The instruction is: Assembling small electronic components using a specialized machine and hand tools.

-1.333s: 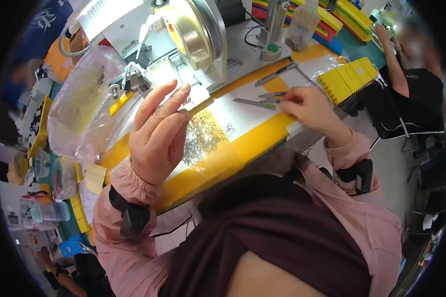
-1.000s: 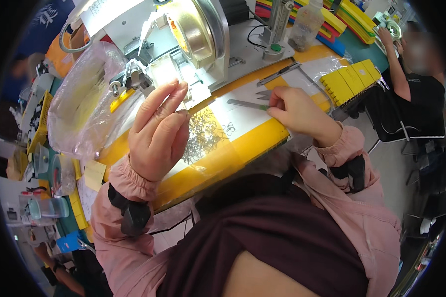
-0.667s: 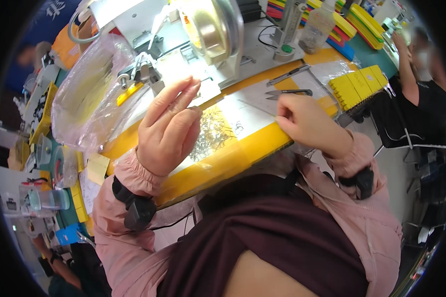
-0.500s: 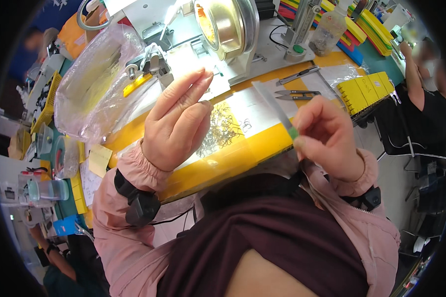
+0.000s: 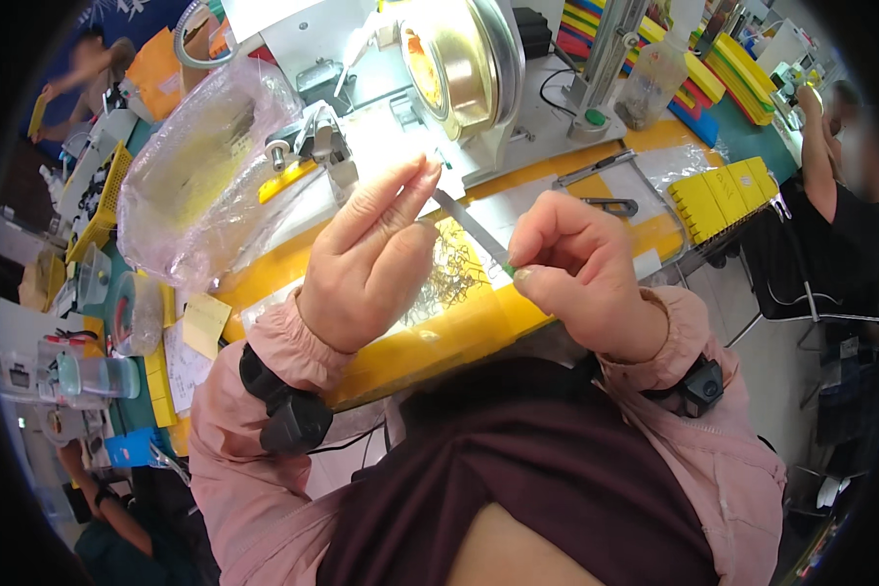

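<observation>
My right hand (image 5: 581,269) is closed in a pinch round the green end of a thin, flat grey strip (image 5: 474,231). The strip slants up and left, its far tip beside the fingers of my left hand (image 5: 371,249). Those fingers are drawn together, index and middle stretched toward the brightly lit machine bed; what they pinch, if anything, is too small to make out. Below and between the hands, a pile of small, thin, curved dark pieces (image 5: 454,269) lies on the yellow table edge. Beyond my fingertips stands the machine with a gold-coloured spool (image 5: 469,73).
Thread snips (image 5: 615,206), partly covered by my right hand, and a utility knife (image 5: 593,169) lie to the right. Farther right is a yellow block row (image 5: 723,200). A clear plastic bag (image 5: 200,176) bulges at left. A plastic bottle (image 5: 651,78) stands behind. Other people work at both sides.
My right hand has moved left, bringing the grey strip's tip up to my left fingers. My left hand has shifted slightly right and down in the picture, as has the whole bench.
</observation>
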Demonstrator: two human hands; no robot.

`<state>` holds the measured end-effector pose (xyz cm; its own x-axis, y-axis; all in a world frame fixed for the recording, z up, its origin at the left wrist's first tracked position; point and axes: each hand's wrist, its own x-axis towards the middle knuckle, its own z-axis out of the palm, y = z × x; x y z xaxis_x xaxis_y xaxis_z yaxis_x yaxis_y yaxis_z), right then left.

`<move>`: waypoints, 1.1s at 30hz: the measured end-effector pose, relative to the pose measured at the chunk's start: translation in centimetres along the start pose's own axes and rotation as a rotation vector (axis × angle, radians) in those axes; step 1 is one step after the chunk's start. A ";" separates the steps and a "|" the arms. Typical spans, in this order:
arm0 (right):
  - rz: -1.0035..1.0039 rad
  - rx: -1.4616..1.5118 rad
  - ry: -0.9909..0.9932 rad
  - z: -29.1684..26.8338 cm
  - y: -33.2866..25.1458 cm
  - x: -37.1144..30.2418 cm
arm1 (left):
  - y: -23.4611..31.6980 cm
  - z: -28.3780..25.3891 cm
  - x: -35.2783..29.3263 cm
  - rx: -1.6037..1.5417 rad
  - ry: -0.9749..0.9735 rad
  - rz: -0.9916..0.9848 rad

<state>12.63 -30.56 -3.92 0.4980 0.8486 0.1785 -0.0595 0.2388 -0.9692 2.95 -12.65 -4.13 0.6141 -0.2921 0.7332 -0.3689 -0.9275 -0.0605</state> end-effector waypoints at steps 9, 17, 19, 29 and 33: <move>-0.023 -0.160 0.004 1.1 0.7 2.3 | 0.1 0.3 0.3 0.003 -0.020 -0.032; -0.160 -0.324 0.085 0.4 0.2 0.2 | -0.1 0.4 0.5 -0.014 0.025 -0.011; -0.162 -0.249 0.076 -1.9 0.5 -1.0 | 0.1 0.4 -0.3 -0.030 0.068 -0.128; -0.056 -1.249 0.141 -8.8 -1.1 0.2 | -0.3 0.7 -0.1 -0.408 0.174 -0.447; -0.430 -1.091 0.099 -7.5 -5.5 5.8 | -0.9 0.2 0.5 -0.266 0.191 -0.325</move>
<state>22.30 -30.54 1.22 0.3643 0.7452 0.5585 0.8778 -0.0746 -0.4731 3.75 -11.96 -3.89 0.5975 0.0750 0.7984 -0.3601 -0.8645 0.3507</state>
